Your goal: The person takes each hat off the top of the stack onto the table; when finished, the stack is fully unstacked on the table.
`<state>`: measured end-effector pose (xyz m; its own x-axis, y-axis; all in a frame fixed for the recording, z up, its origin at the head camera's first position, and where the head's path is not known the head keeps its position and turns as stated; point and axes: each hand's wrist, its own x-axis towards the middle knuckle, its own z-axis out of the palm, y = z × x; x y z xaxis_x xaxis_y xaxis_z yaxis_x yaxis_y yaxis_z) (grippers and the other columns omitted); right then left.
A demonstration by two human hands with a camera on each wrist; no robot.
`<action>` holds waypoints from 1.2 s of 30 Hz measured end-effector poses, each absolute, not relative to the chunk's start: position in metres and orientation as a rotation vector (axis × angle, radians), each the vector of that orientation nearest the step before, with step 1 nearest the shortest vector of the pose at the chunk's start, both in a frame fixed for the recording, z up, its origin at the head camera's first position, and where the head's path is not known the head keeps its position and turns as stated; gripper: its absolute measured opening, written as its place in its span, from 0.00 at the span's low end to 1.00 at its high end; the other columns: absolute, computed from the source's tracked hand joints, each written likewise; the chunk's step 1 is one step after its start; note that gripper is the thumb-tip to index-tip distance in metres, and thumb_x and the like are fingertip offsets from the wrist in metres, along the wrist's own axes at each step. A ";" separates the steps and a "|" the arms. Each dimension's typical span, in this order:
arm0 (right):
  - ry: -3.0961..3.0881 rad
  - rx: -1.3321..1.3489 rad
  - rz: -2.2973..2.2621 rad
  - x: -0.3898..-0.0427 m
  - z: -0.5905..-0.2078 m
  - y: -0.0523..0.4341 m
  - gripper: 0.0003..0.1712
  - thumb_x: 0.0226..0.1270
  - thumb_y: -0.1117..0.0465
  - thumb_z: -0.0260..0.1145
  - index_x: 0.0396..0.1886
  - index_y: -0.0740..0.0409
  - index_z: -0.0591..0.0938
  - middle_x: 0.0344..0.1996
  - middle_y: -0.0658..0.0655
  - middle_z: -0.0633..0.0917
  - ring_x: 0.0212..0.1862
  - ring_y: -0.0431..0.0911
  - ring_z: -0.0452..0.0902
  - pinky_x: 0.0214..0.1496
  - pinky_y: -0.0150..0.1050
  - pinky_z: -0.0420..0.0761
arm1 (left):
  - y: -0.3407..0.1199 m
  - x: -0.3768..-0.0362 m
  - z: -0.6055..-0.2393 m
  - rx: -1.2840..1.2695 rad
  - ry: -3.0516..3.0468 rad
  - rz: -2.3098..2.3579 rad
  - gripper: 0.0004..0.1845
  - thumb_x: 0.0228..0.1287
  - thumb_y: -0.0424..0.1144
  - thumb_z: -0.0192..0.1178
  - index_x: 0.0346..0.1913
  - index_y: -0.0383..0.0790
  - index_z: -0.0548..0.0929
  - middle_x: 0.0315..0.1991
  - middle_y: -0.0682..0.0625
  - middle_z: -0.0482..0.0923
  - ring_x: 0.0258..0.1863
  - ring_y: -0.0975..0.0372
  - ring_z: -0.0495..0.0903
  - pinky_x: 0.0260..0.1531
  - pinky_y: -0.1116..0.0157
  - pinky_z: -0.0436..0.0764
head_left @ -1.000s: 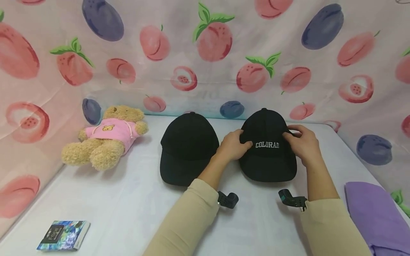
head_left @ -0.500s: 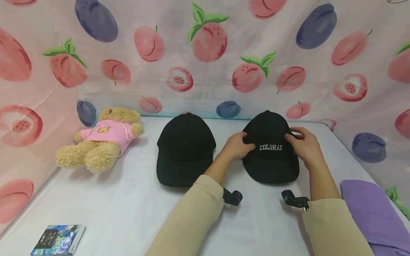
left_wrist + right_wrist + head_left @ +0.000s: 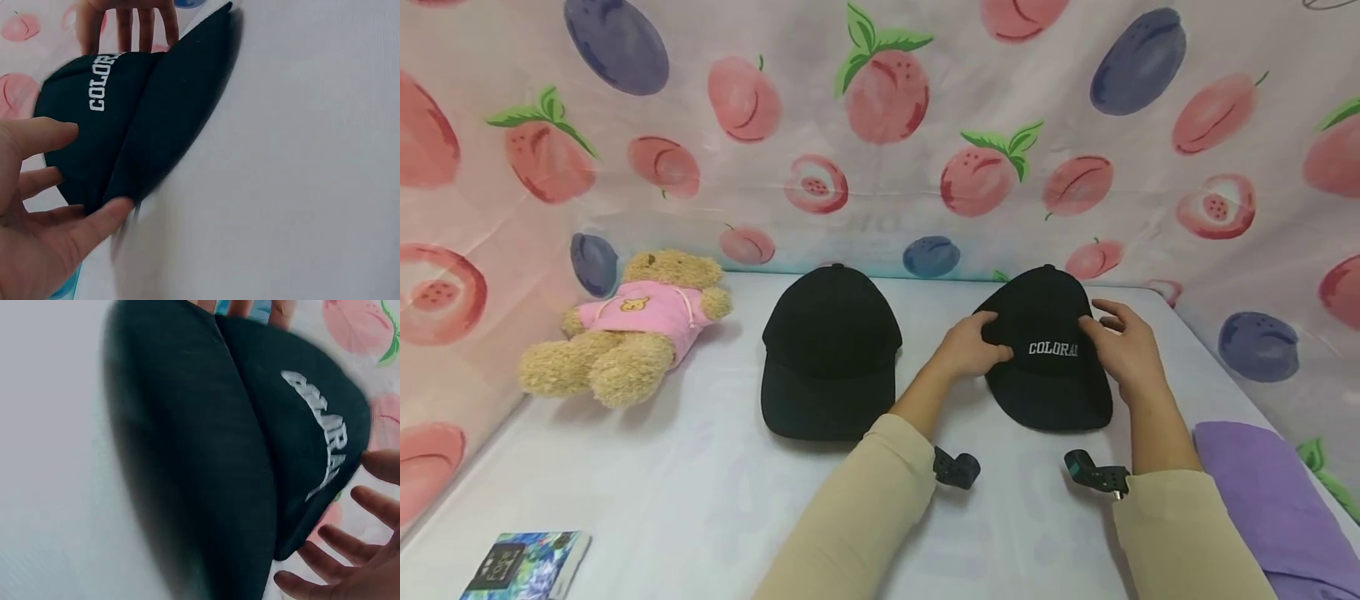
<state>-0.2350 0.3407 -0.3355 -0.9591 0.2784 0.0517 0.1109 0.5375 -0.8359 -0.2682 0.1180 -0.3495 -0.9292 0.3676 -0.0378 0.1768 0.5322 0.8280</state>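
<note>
Lettered cap beside plain cap

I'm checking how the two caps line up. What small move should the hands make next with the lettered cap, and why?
Probably turn the lettered cap a little clockwise, so its brim faces straight forward. The left hand and right hand flank its crown, and its brim angles toward the person's right, while the plain black cap beside it sits squarely.

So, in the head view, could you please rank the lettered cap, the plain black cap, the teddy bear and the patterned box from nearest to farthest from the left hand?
1. Lettered cap: under the left hand.
2. Plain black cap: just left.
3. Teddy bear: far left.
4. Patterned box: bottom-left corner.
</note>
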 end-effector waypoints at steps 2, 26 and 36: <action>-2.592 -0.317 1.425 -0.235 -0.336 0.341 0.39 0.80 0.46 0.55 0.82 0.57 0.60 0.77 0.76 0.62 0.75 0.71 0.62 0.73 0.69 0.64 | 0.121 -0.268 -0.350 0.469 2.553 1.358 0.35 0.68 0.44 0.65 0.77 0.46 0.69 0.76 0.46 0.69 0.77 0.54 0.66 0.74 0.57 0.68; -2.827 -0.147 0.923 -0.237 -0.349 0.333 0.67 0.59 0.57 0.78 0.85 0.59 0.42 0.73 0.85 0.54 0.72 0.79 0.54 0.71 0.76 0.60 | 0.136 -0.264 -0.357 0.456 2.513 1.379 0.37 0.67 0.42 0.67 0.78 0.49 0.68 0.78 0.47 0.67 0.78 0.53 0.65 0.75 0.55 0.68; -2.827 -0.278 0.881 -0.234 -0.353 0.339 0.62 0.64 0.58 0.73 0.84 0.61 0.41 0.73 0.86 0.54 0.71 0.81 0.55 0.71 0.76 0.60 | 0.130 -0.258 -0.357 0.504 2.476 1.413 0.33 0.69 0.42 0.65 0.76 0.46 0.70 0.75 0.47 0.70 0.73 0.53 0.72 0.68 0.56 0.76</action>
